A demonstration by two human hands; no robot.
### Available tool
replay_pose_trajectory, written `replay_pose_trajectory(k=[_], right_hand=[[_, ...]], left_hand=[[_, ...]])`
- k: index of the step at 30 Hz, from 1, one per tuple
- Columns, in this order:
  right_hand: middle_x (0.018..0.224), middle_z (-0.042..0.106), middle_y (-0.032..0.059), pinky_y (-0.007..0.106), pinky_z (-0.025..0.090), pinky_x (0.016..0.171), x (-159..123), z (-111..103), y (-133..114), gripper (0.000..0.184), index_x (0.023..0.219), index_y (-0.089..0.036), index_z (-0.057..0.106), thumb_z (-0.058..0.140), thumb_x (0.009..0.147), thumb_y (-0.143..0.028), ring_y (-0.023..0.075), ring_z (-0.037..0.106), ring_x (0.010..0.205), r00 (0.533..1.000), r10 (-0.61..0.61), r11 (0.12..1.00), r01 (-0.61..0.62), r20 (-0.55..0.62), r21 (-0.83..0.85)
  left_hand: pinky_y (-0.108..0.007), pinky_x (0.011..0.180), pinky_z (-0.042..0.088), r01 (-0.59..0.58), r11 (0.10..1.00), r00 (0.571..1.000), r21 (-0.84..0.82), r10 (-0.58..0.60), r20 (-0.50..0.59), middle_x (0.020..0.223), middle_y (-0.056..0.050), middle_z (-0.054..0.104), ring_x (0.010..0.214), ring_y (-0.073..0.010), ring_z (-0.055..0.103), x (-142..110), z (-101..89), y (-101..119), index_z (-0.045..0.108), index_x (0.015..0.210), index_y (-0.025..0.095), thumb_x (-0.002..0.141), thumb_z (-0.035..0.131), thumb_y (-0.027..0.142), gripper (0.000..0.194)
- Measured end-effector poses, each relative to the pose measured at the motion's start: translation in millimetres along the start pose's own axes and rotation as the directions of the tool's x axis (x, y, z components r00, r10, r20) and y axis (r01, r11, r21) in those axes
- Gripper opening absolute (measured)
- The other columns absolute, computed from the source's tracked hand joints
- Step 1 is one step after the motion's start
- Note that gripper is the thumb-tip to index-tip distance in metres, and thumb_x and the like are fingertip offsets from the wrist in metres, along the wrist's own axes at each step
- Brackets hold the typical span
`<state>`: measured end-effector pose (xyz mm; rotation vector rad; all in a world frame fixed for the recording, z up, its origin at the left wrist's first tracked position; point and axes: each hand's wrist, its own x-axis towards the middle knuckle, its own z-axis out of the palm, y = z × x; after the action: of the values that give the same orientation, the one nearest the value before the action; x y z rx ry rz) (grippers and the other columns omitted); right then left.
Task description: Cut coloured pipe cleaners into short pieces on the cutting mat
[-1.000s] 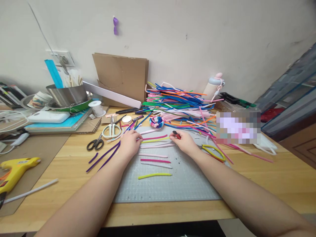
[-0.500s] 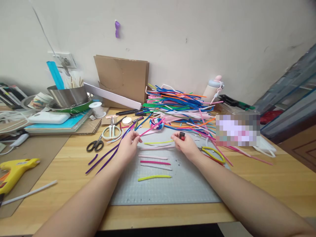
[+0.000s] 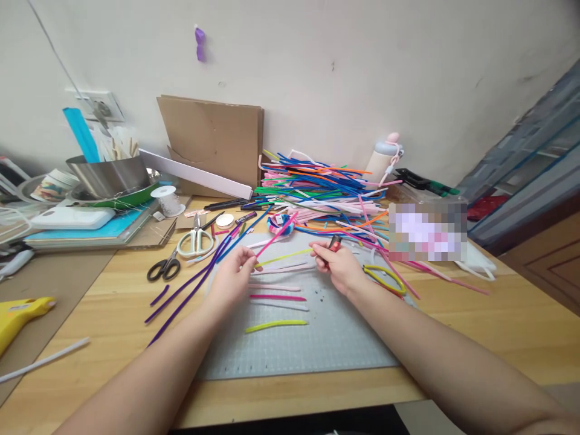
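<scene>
Reading the mat (image 3: 344, 338) as a dial with 12 away from us, we are now seeing the yellow strip (image 3: 285, 257) slanting between our two grips, no longer lying flat as half a second ago. Our left grip (image 3: 232, 273), at 10, is pinching the pink strip (image 3: 272, 240), which is pointing toward 1 and crossing in front of the ring (image 3: 274, 226). The yellow strip's left end is meeting those same fingertips. Our right grip (image 3: 334, 261), between 1 and 2, is clamping the other end while tucking what is looking like a lighter (image 3: 334, 245) against itself. We are judging that two strips are now being brought together, where only the pink one was being lifted. The second pink strip (image 3: 278, 297) and white strip (image 3: 280, 306) are staying put, running from the centre toward 9, and the second yellow strip (image 3: 276, 327) is lying at about 7. On the surface (image 3: 453, 326), the pliers (image 3: 385, 279) are resting near 2.
</scene>
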<state>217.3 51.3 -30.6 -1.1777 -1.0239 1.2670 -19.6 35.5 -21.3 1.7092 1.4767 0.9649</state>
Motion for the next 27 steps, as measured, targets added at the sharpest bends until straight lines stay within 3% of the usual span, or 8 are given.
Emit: replay_pose_trajectory(k=[5, 9, 13, 17, 22, 27], right_hand=[[0.066, 0.064, 0.0049, 0.024, 0.030, 0.041, 8, -2, 6, 0.028, 0.080, -0.014, 0.066, 0.066, 0.066, -0.037, 0.0088, 0.041, 0.042, 0.997, -0.038, 0.973, 0.053, 0.068, -0.227], [0.071, 0.064, 0.0035, 0.030, 0.043, 0.063, 10, 0, 7, 0.008, 0.069, -0.018, 0.068, 0.068, 0.064, -0.024, 0.0157, 0.054, 0.063, 0.979, -0.169, 0.895, 0.200, 0.112, -0.398], [0.081, 0.062, 0.0039, 0.033, 0.043, 0.078, 10, 1, 5, 0.005, 0.065, -0.020, 0.068, 0.065, 0.067, -0.023, 0.0194, 0.058, 0.078, 0.949, -0.280, 0.828, 0.315, 0.145, -0.463], [0.073, 0.060, 0.0025, 0.031, 0.042, 0.069, 11, -4, 2, 0.018, 0.083, -0.021, 0.072, 0.058, 0.073, -0.026, 0.0188, 0.054, 0.070, 0.936, -0.348, 0.810, 0.333, 0.062, -0.483], [0.055, 0.047, -0.0029, 0.027, 0.033, 0.051, 16, -14, 2, 0.033, 0.102, -0.018, 0.068, 0.052, 0.080, -0.037, 0.0137, 0.039, 0.049, 0.917, -0.392, 0.836, 0.321, -0.076, -0.445], [0.071, 0.060, 0.0022, 0.027, 0.037, 0.054, 19, -17, 7, 0.039, 0.109, -0.016, 0.065, 0.053, 0.081, -0.040, 0.0131, 0.045, 0.056, 0.927, -0.363, 0.883, 0.310, -0.094, -0.353]], left_hand=[[-0.029, 0.066, 0.042, 0.030, 0.976, 0.994, 0.217, -0.007, -0.107, 0.074, 0.000, 0.067, 0.070, -0.0170, 0.061, 8, -11.5, -9, 0.049, 0.081, 0.022, 0.085, 0.042, 0.033, 0.013], [-0.031, 0.066, 0.039, 0.087, 0.949, 0.982, 0.302, -0.031, -0.186, 0.076, -0.003, 0.065, 0.071, -0.0197, 0.058, 13, -20.5, -16, 0.051, 0.079, 0.022, 0.083, 0.042, 0.031, 0.014], [-0.031, 0.065, 0.039, 0.103, 0.925, 0.976, 0.365, -0.024, -0.215, 0.077, -0.004, 0.062, 0.073, -0.0214, 0.057, 16, -22.6, -19, 0.053, 0.079, 0.022, 0.082, 0.045, 0.032, 0.014], [-0.030, 0.065, 0.040, 0.063, 0.916, 0.984, 0.396, 0.010, -0.179, 0.076, -0.003, 0.062, 0.071, -0.0204, 0.057, 15, -19.0, -17, 0.053, 0.080, 0.021, 0.082, 0.045, 0.032, 0.013], [-0.029, 0.066, 0.041, 0.009, 0.902, 0.990, 0.432, 0.054, -0.133, 0.079, -0.003, 0.063, 0.075, -0.0204, 0.058, 13, -14.7, -17, 0.053, 0.079, 0.021, 0.083, 0.044, 0.029, 0.013], [-0.032, 0.068, 0.041, -0.027, 0.861, 0.986, 0.507, 0.107, -0.130, 0.082, -0.006, 0.064, 0.079, -0.0234, 0.058, 18, -15.0, -18, 0.055, 0.081, 0.021, 0.083, 0.043, 0.027, 0.013]])
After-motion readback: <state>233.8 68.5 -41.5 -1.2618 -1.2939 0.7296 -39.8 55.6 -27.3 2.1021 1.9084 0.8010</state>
